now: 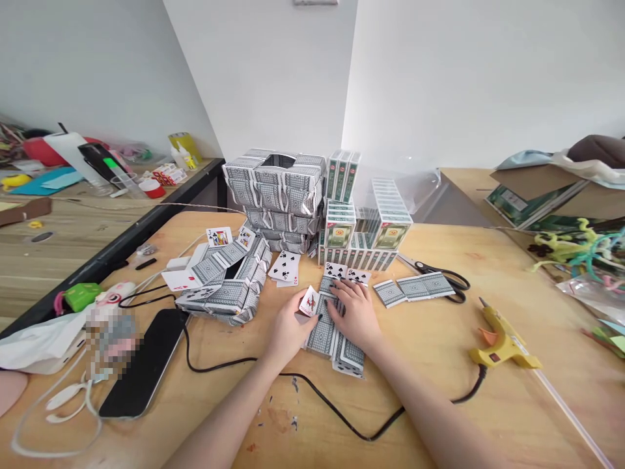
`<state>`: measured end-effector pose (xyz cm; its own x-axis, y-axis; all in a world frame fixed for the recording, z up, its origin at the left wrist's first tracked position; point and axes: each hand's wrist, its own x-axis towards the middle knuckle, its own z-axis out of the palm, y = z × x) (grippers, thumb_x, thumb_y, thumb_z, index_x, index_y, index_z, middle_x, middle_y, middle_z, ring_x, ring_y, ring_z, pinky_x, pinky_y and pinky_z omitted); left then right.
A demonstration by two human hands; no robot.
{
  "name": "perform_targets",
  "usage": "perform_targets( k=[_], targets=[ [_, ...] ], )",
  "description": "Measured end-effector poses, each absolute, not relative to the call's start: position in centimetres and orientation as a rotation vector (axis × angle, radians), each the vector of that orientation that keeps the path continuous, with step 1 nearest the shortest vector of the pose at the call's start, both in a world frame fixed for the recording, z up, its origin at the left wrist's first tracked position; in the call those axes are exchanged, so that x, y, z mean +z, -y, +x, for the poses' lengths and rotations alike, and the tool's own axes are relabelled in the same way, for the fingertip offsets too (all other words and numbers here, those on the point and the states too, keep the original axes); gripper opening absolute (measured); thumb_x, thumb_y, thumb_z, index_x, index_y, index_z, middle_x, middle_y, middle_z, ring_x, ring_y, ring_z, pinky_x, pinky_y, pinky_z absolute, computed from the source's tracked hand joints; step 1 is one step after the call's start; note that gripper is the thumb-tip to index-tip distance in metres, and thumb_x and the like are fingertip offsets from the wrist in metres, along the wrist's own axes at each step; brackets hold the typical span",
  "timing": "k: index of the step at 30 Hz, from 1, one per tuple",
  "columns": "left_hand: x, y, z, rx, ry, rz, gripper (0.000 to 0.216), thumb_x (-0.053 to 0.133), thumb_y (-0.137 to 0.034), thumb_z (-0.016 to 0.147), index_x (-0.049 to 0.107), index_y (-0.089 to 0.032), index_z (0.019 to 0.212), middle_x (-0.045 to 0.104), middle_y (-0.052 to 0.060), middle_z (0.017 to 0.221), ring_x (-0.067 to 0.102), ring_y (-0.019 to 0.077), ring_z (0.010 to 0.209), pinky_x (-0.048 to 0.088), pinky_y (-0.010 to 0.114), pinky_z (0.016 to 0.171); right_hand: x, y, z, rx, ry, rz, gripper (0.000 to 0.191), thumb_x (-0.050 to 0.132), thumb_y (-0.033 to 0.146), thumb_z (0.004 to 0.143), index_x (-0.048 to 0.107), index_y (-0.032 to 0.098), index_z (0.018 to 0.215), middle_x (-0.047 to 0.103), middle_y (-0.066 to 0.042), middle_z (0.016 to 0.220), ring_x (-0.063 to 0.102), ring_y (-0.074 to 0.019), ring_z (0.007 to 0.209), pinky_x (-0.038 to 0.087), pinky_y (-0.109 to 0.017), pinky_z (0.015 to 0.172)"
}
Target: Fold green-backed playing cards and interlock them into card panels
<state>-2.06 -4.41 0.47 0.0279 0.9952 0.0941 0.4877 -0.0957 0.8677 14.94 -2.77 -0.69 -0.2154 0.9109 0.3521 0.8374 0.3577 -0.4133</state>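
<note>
My left hand (287,324) pinches a bent playing card (309,302) that shows a coloured figure. Its thumb rests near the lower edge of a row of joined playing cards (321,333), lying backs up on the table. My right hand (355,311) lies over the row with its fingers stretched out, pressing on the cards and hiding part of them. Beside its wrist is a small pile of loose cards (350,358). Beyond the fingers lie face-up cards (359,276). To the right is a separate joined strip of cards (426,285).
Behind stand a tall box woven from cards (273,189) and stacked card packs (364,259). A smaller card box (239,299) sits left, near a phone (146,365). Scissors (452,281) and a yellow glue gun (502,339) lie right; a black cable (312,387) crosses the front.
</note>
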Motion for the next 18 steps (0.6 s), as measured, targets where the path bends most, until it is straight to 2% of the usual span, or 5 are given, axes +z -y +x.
perform_targets(
  k=[6, 13, 18],
  targets=[
    [0.11, 4.54, -2.02, 0.946, -1.455, 1.654, 0.050, 0.059, -0.015, 0.071, 0.052, -0.020, 0.120, 0.066, 0.006, 0.106, 0.065, 0.0202, 0.091, 0.050, 0.031, 0.083, -0.43, 3.37, 15.04, 0.212, 2.194, -1.535, 0.039, 0.045, 0.035, 0.083, 0.054, 0.017, 0.116, 0.051, -0.008, 0.128, 0.039, -0.0261, 0.123, 0.022, -0.048, 0.105],
    [-0.41, 4.88, -1.63, 0.964, -1.366, 1.669, 0.052, 0.052, -0.009, 0.072, 0.051, -0.021, 0.123, 0.060, 0.004, 0.118, 0.058, 0.0203, 0.106, 0.045, 0.036, 0.095, -0.61, 3.33, 14.82, 0.188, 2.202, -1.564, 0.037, 0.043, 0.036, 0.085, 0.053, 0.017, 0.115, 0.050, -0.007, 0.130, 0.037, -0.0266, 0.124, 0.021, -0.048, 0.104],
    [-0.16, 4.84, -1.62, 0.946, -1.277, 1.655, 0.046, 0.047, -0.011, 0.076, 0.052, -0.017, 0.121, 0.058, 0.005, 0.121, 0.058, 0.0190, 0.106, 0.047, 0.035, 0.092, -0.57, 3.33, 14.74, 0.182, 2.200, -1.572, 0.037, 0.043, 0.035, 0.085, 0.053, 0.016, 0.114, 0.050, -0.007, 0.130, 0.037, -0.0273, 0.123, 0.021, -0.048, 0.104]
  ],
)
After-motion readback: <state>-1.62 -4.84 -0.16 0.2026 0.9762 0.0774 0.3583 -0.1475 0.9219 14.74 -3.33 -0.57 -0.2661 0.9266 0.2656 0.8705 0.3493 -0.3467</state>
